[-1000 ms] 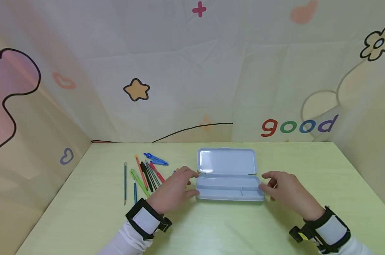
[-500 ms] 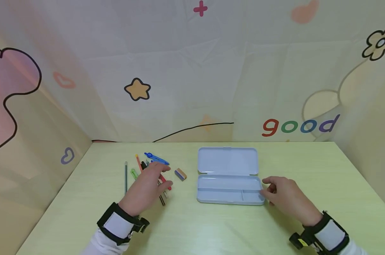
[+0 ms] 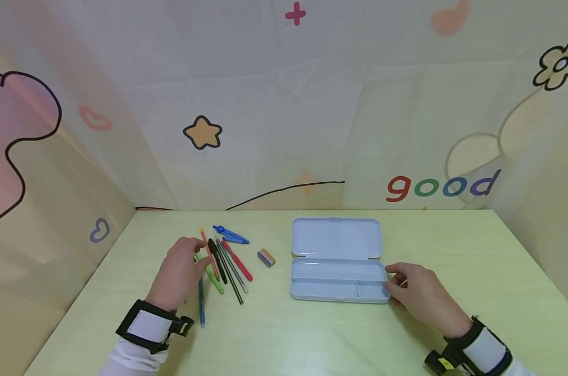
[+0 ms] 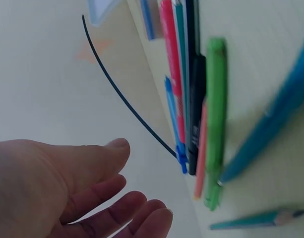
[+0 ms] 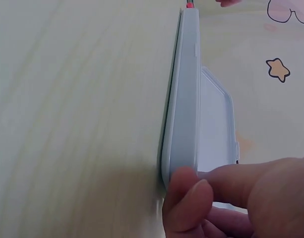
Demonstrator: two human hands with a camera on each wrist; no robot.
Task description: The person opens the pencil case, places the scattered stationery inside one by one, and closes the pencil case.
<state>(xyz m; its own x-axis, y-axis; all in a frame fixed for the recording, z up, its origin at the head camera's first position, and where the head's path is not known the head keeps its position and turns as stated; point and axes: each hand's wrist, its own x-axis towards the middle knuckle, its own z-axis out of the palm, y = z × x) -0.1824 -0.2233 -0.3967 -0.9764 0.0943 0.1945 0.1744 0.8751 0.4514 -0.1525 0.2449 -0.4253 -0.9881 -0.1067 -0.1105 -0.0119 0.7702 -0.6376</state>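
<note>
An open light-blue pencil case (image 3: 336, 237) lies on the table, lid folded back, nothing in its compartments. My right hand (image 3: 422, 292) holds the case's right end; in the right wrist view, thumb and finger are at the corner of its side wall (image 5: 185, 99). My left hand (image 3: 175, 274) hovers over the left side of the loose pens, fingers loosely bent around nothing. Nearest to it are a green pen (image 3: 214, 280), a blue pen (image 3: 201, 305) and an orange pencil (image 3: 210, 256). A teal pencil (image 4: 256, 218) shows in the left wrist view; the left hand hides it from above.
Right of the green pen lie a black marker (image 3: 218, 261), thin dark pencils (image 3: 234, 286) and a red pen (image 3: 237, 261). A blue compass (image 3: 232, 235) is behind them. An eraser (image 3: 266, 257) sits between the pens and the case. A printed cloth backdrop (image 3: 274, 104) rises at the table's back edge.
My left hand has left the case's left side and moved left across the pens, uncovering the eraser. The case has shifted slightly toward me, with the right hand staying at its end.
</note>
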